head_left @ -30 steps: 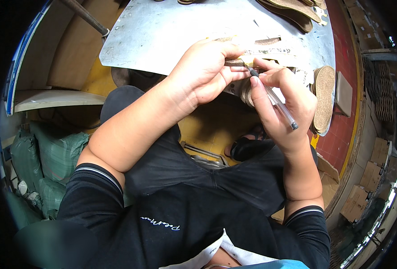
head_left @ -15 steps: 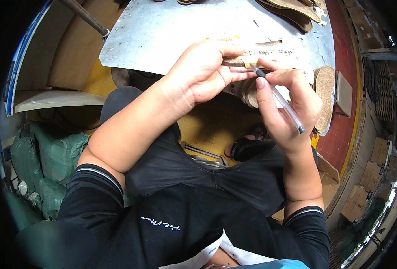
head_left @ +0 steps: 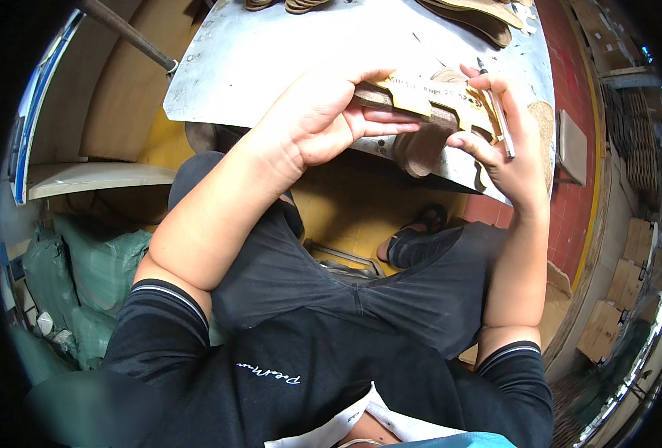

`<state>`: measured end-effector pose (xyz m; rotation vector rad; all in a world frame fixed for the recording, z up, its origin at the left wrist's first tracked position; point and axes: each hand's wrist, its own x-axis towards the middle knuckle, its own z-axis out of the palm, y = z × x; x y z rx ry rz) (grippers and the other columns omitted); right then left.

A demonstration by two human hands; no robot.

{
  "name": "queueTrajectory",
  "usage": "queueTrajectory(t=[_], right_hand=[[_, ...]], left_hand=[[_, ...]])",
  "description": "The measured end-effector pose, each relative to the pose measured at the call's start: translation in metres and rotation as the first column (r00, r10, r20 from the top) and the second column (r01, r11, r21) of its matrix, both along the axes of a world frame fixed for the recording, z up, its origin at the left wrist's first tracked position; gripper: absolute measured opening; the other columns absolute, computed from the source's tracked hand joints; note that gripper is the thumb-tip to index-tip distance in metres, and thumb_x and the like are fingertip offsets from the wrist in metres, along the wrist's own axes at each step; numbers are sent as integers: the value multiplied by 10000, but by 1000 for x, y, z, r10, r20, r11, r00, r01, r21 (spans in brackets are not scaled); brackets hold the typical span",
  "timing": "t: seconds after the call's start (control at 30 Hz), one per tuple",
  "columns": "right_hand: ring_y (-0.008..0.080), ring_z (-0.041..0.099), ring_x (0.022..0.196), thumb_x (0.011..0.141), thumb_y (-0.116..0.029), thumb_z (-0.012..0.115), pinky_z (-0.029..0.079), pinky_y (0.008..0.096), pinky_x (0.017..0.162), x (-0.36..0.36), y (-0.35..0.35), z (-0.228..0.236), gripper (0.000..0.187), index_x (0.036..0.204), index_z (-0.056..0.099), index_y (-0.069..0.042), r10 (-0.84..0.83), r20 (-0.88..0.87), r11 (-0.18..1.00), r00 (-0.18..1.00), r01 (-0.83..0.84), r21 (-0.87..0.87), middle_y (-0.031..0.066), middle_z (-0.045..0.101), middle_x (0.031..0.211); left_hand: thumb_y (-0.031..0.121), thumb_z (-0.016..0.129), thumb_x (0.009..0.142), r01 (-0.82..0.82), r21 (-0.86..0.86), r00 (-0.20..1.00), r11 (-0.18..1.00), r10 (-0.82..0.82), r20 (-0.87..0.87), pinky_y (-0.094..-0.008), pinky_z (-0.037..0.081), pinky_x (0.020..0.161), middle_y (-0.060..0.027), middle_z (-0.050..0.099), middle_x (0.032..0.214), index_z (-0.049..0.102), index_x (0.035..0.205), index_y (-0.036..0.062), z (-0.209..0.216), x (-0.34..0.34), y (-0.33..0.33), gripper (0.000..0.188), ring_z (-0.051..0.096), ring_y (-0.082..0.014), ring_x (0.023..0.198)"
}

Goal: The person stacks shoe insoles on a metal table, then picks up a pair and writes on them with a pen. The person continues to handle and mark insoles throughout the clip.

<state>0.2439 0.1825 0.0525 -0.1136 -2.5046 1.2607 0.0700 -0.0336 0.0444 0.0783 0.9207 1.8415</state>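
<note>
My left hand (head_left: 317, 119) is closed on the left end of a brown cork insole bundle (head_left: 443, 116), raised at the near edge of the table. Its thumb lies on top and its fingers run underneath. A yellow, handwritten paper strip (head_left: 411, 98) is wrapped over the bundle. My right hand (head_left: 520, 153) holds a clear pen (head_left: 504, 128) with a black grip, its tip pointing up and away from the paper. That hand's thumb and fingers also reach the bundle's right end. Whether they press on it I cannot tell.
The pale metal table (head_left: 271, 67) carries more cork insoles (head_left: 488, 22) at its far side. Another insole (head_left: 419, 151) lies below the held bundle. Green sacks (head_left: 107, 261) stand at the left, cardboard boxes (head_left: 601, 328) at the right. A stool (head_left: 572, 148) is beyond the table's right edge.
My right hand has moved right and its pen has lifted off the paper, swinging tip-up. The bundle has turned, so more of the yellow strip shows. My left hand has shifted slightly left.
</note>
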Motion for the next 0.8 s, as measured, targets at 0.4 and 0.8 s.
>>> queueTrajectory(t=[0.4,0.8], right_hand=[[159,666,1253,1064,-424,860,501,381,1150,-4,82,-33,482,1345,713,-61,-547,180,728,817,571,-381,104,795,1347],[212,687,1231,950,-528,947,537,381,1090,-6,107,-54,677,1323,721,-9,-667,-32,744,744,668,16,150,756,1274]], left_hand=[[450,651,1179,75,-8,993,997,-74,92,-706,552,1208,-383,591,1574,458,1631,-65,-3,-18,-2,711,655,-567,1410],[235,815,1068,-26,-93,994,995,16,-108,-686,601,1135,-236,682,1434,681,1369,13,-26,-57,-12,397,687,-421,1349]])
